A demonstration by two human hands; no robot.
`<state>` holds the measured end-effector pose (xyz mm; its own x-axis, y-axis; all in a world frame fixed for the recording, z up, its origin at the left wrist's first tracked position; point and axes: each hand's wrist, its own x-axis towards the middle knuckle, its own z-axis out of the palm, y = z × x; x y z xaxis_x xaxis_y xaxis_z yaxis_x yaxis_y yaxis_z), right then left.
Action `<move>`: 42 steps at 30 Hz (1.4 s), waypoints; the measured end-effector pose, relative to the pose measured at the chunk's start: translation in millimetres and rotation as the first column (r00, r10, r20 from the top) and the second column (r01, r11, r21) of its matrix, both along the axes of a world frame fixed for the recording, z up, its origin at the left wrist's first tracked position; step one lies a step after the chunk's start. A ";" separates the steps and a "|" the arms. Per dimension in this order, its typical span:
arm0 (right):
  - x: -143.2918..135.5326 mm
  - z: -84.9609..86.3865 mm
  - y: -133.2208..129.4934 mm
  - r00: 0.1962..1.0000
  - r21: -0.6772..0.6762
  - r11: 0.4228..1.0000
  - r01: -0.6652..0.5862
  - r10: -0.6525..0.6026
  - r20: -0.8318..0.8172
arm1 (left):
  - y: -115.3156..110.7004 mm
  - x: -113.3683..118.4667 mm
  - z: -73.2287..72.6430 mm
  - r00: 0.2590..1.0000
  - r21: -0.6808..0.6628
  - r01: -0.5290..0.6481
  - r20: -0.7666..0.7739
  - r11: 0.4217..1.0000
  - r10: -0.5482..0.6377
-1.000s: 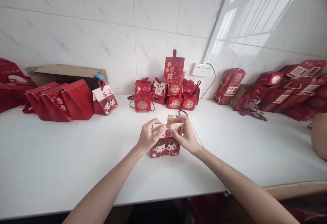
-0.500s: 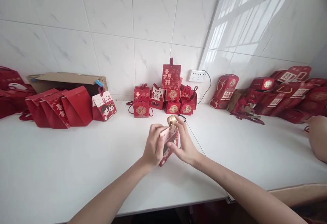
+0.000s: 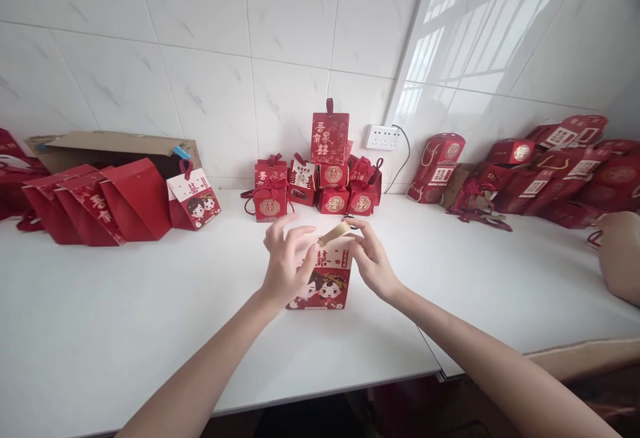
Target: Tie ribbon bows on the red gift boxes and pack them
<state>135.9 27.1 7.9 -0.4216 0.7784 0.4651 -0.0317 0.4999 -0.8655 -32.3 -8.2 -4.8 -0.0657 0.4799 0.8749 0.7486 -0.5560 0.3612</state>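
Observation:
A red and pink gift box (image 3: 325,286) with two cartoon figures stands upright on the white table, its front facing me. From its top a gold ribbon loop (image 3: 334,233) slants up to the right. My left hand (image 3: 289,258) is at the box's upper left, fingers spread and thumb near the ribbon's base; it covers part of the front. At the upper right, my right hand (image 3: 370,258) has its fingertips on the ribbon's far end. Exactly how they pinch it is partly hidden.
Small red boxes (image 3: 334,175) are stacked by the tiled wall. Red bags (image 3: 135,201), a similar gift box (image 3: 196,201) and a cardboard box (image 3: 115,141) stand left. More red boxes (image 3: 540,178) are piled right, near another person's arm (image 3: 620,258). A socket strip (image 3: 383,137) hangs behind.
The gift box has turned from its edge to face me and now stands on the table. My left hand has loosened from it and spread its fingers; my right hand has moved to the ribbon.

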 end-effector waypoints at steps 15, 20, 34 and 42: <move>-7.1 -2.2 -10.4 0.977 0.177 0.976 0.126 -0.153 0.151 | -6.5 6.7 11.6 0.849 -0.259 0.436 0.436 0.862 -0.299; -7.3 3.8 -9.4 0.979 0.127 0.979 0.159 -0.172 0.105 | -6.0 9.5 12.7 0.866 -0.257 0.419 0.402 0.871 -0.298; -7.7 7.2 -12.3 0.971 0.107 0.968 0.227 -0.217 -0.097 | -8.1 10.5 13.8 0.809 -0.296 0.505 0.488 0.811 -0.326; -7.6 12.0 -16.2 0.983 -0.015 0.988 0.153 -0.154 -0.105 | -10.2 11.4 15.0 0.841 -0.313 0.481 0.428 0.819 -0.330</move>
